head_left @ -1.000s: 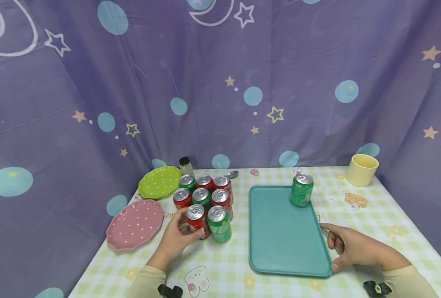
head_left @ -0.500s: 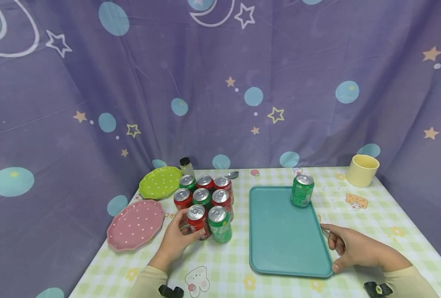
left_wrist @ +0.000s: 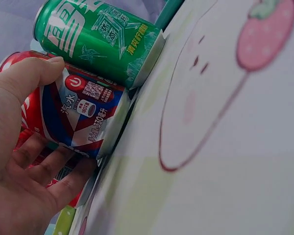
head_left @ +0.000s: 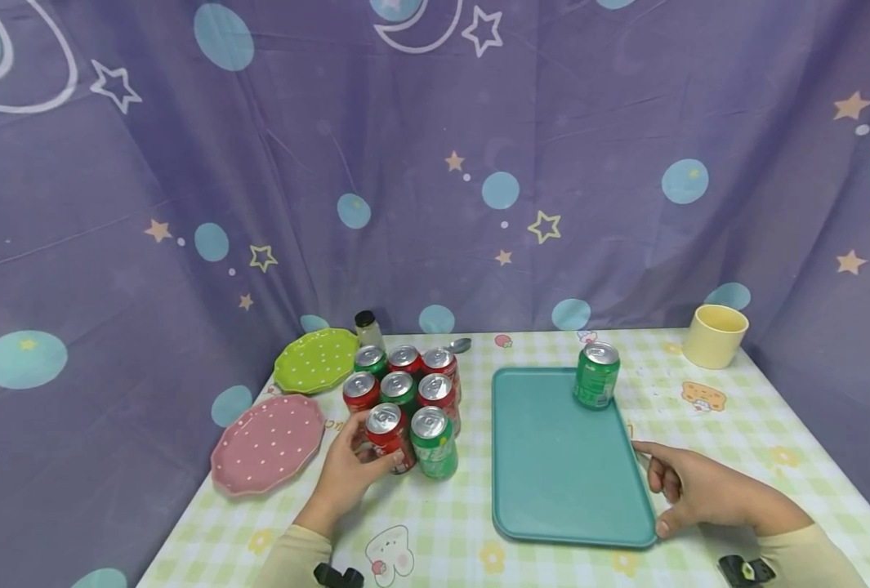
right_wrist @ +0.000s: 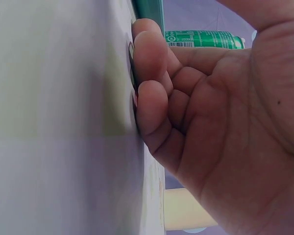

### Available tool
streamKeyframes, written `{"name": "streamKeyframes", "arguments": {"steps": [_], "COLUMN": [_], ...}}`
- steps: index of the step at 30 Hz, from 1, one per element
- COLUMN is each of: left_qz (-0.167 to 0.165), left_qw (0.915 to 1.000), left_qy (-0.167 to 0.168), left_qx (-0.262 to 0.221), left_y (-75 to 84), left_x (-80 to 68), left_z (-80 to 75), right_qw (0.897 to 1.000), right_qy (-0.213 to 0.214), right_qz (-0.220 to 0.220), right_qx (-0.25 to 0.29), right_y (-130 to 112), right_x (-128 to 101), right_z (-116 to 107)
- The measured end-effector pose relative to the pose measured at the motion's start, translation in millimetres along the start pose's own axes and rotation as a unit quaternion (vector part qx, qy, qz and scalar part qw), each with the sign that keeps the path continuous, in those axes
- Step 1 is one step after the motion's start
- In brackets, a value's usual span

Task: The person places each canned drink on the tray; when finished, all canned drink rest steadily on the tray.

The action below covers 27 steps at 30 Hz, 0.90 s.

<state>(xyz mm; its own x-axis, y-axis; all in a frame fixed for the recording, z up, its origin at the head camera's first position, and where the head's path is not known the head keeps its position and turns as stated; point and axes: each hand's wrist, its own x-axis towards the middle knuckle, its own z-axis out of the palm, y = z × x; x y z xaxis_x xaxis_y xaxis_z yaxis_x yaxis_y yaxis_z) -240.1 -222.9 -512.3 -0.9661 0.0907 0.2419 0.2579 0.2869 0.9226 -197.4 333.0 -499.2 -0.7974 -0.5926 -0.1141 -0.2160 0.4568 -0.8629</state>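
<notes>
Left hand (head_left: pixel 346 474) grip wrapped around red soda can (head_left: pixel 390 437), near-left of the can cluster, beside green soda can (head_left: pixel 433 442). Right hand (head_left: pixel 699 488) loosely curled, holding nothing, fingertips on table (head_left: pixel 442 531) at teal tray (head_left: pixel 559 465) near-right edge.

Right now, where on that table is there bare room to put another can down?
Most of the teal tray is bare; only one green can stands at its far right corner. Bare cloth also lies between that can and the yellow cup. It is crowded on the left: the can cluster, held by the left hand, beside two plates.
</notes>
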Motion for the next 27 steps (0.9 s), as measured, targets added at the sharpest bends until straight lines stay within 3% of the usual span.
{"name": "streamKeyframes", "arguments": {"steps": [5, 14, 22, 27], "left_qz": [0.015, 0.053, 0.089, 0.108], "left_qw": [0.9998, 0.9954, 0.9873, 0.9834], "left_qy": [0.014, 0.078, 0.128, 0.141], "left_qx": [0.001, -0.016, -0.031, -0.035], "left_y": [3.9, 12.2, 33.9, 54.8], "left_x": [-1.8, -0.9, -0.3, -1.6], "left_z": [-1.3, -7.1, -14.6, -16.9], "right_qw": [1.0, 1.0, 1.0, 1.0], "right_qy": [-0.001, -0.002, -0.002, -0.001], "right_qz": [0.004, -0.009, -0.007, -0.006], "right_qx": [0.003, 0.003, 0.007, 0.011], "right_y": [2, 5, 2, 2], "right_x": [1, 1, 1, 1], "right_z": [1, -1, -1, -1]}}
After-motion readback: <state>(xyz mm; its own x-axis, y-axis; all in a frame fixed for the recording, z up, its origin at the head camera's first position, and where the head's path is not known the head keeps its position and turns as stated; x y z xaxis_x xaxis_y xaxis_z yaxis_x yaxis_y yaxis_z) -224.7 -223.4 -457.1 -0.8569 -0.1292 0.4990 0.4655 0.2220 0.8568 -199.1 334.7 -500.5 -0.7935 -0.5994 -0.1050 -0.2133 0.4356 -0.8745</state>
